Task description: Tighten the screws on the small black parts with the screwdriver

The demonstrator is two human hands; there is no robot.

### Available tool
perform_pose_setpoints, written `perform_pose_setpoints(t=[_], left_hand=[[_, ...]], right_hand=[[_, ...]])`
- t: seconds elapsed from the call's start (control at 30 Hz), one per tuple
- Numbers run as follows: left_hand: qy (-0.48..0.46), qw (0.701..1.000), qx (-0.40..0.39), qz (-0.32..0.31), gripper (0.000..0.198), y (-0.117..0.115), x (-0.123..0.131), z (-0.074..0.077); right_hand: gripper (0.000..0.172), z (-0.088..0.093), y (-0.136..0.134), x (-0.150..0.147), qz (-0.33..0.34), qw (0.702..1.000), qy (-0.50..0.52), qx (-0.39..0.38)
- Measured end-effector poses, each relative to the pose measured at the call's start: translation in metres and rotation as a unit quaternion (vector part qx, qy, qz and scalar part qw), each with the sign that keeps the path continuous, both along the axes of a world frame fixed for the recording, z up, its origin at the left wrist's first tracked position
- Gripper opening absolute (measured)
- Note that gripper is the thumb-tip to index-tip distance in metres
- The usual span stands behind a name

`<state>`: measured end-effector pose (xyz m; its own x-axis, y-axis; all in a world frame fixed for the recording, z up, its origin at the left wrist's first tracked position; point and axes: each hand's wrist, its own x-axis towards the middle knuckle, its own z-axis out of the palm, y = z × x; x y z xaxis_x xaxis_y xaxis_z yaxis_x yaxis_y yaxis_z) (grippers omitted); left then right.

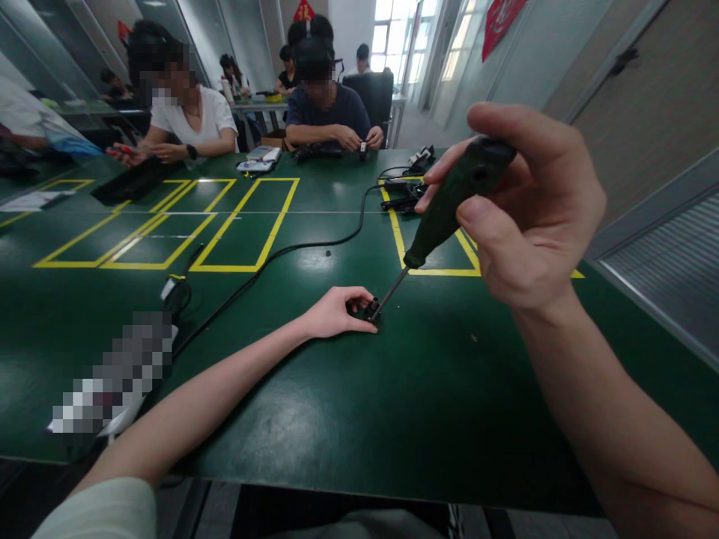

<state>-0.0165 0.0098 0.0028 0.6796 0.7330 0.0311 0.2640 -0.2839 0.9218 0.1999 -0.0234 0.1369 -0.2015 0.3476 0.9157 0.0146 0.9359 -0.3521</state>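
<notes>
My left hand [335,313] rests on the green table [427,397], fingers pinched round a small black part [368,308]. My right hand [520,206] is raised above it and grips the dark green handle of a screwdriver [449,206]. The thin metal shaft slants down to the left, and its tip meets the small black part between my left fingers.
A black cable [292,251] runs across the table past yellow tape rectangles [244,224]. Black parts [405,196] lie at the far right of the tape marks. Two people sit at the far edge with their hands on small items. A pixelated object [115,374] lies at the near left.
</notes>
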Motion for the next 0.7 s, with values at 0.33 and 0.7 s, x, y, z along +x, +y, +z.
perform_pose_setpoints(t=[0.33,0.7], left_hand=[[0.009,0.998,0.052,0.022,0.044,-0.0015,0.0021,-0.0047],[0.013,0.998,0.064,0.02,0.045,-0.0015,0.0028,-0.0045]], right_hand=[[0.05,-0.0033,-0.0027,-0.0009,-0.054,0.998,-0.042,0.006],[0.05,-0.0053,0.0005,-0.0001,-0.063,0.996,-0.06,0.008]])
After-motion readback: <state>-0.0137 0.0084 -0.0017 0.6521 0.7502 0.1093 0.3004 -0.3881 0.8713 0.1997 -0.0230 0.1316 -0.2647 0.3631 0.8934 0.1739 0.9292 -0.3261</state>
